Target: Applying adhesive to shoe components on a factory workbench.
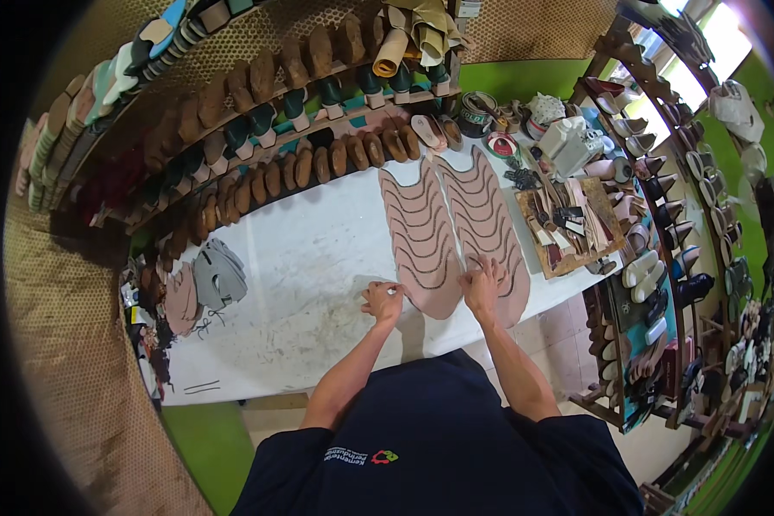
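Observation:
Two long rows of pinkish-tan sole-shaped pieces lie overlapped on the white table (292,232), their curved edges lined dark: a left row (419,228) and a right row (483,215). Beside the near left edge of the left row is my left hand (383,302), its fingers curled in; whether something small is between them is hidden. My right hand (483,288) rests over the near part of the right row, close to the gap between the rows. Its fingers are spread and appear to hold nothing.
Brown shoe lasts (288,170) line the table's back edge below loaded shelves. At right lies a board (606,219) with strips and tools, near a can (477,113). Grey pieces (219,273) lie at left. Shoe racks (662,215) stand right of the table.

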`<action>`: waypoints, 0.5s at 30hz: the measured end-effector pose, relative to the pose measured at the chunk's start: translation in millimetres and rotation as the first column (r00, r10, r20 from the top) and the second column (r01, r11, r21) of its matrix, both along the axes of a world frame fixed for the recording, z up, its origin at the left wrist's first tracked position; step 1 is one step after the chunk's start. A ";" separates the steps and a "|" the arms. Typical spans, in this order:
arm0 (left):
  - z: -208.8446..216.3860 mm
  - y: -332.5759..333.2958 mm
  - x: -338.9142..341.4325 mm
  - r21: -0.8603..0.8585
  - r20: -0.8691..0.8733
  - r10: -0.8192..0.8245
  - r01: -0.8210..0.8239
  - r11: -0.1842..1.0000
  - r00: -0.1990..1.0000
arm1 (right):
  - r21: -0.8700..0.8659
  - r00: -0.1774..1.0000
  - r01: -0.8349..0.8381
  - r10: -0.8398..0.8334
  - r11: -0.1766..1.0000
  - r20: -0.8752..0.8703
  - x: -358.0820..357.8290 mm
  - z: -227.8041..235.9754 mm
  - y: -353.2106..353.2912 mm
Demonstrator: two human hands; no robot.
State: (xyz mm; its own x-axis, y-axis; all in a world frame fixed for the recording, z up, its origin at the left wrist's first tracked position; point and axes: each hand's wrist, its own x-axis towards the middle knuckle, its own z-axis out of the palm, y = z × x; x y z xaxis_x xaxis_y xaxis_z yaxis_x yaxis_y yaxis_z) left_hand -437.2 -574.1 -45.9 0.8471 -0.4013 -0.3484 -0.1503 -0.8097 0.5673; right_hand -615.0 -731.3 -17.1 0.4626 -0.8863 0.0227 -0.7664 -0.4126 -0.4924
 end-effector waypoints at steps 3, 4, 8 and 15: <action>-1.3 -1.1 -0.1 0.001 0.004 0.008 -0.008 1.000 1.000 | 0.003 1.000 -0.005 0.005 1.000 0.023 -1.1 0.7 -1.3; -1.8 -1.3 -0.2 0.000 0.011 0.004 -0.004 1.000 1.000 | 0.006 1.000 -0.013 0.013 1.000 0.024 -1.5 1.0 -1.8; -2.2 -2.8 -2.5 0.005 0.032 0.009 -0.009 1.000 0.999 | -0.025 0.999 -0.031 0.032 0.999 0.023 -2.5 3.7 -0.2; 1.8 -3.8 -11.5 -0.004 0.027 0.051 -0.050 0.999 0.998 | -0.129 0.998 -0.064 0.061 0.990 -0.025 -4.1 8.4 3.4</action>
State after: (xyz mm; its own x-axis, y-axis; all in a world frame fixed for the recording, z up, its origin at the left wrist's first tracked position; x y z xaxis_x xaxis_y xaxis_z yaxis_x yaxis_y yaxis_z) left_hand -448.7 -577.8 -44.0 0.8754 -0.3591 -0.3237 -0.1246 -0.8145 0.5666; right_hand -619.1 -727.9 -8.7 0.5187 -0.8457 0.1253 -0.7463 -0.5195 -0.4161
